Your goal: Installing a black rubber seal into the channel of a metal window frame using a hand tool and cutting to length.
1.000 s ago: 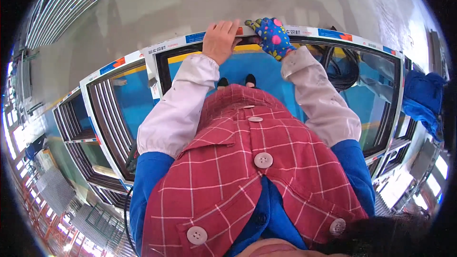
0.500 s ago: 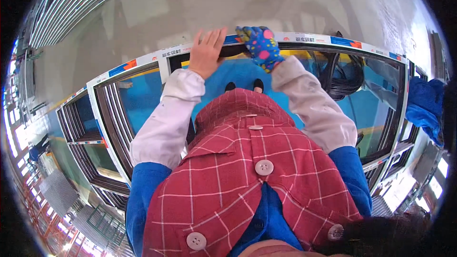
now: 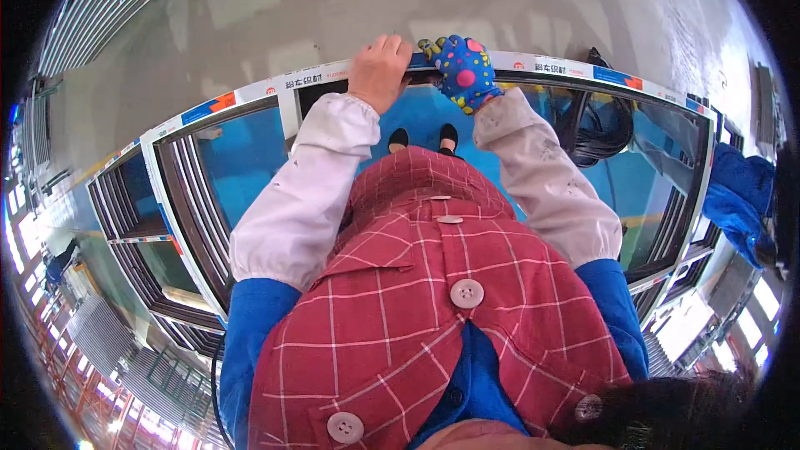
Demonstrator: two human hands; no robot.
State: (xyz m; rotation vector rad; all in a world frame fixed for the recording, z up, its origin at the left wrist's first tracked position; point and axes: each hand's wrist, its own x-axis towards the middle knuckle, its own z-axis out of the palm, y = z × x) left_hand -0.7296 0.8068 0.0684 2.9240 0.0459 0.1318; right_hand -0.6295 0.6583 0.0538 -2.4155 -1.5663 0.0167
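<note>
While both hands curl over the far rail of a white window frame point(image 3: 250, 96) at the upper middle of the frame, the person leans across it from above; the bare left hand point(image 3: 379, 71) clasps the rail with fingers wrapped over its edge, and the right hand point(image 3: 462, 67), in a blue glove with coloured dots, closes on the same rail just beside it, probably so the pair can steady or shift the frame together; the frame lies flat over a blue surface point(image 3: 237, 162), with the person's black shoes point(image 3: 423, 138) showing through the opening; black cable point(image 3: 596, 125) coils at the upper right; compared with half a second ago, the hands sit a little closer together and the shoes have become visible.
</note>
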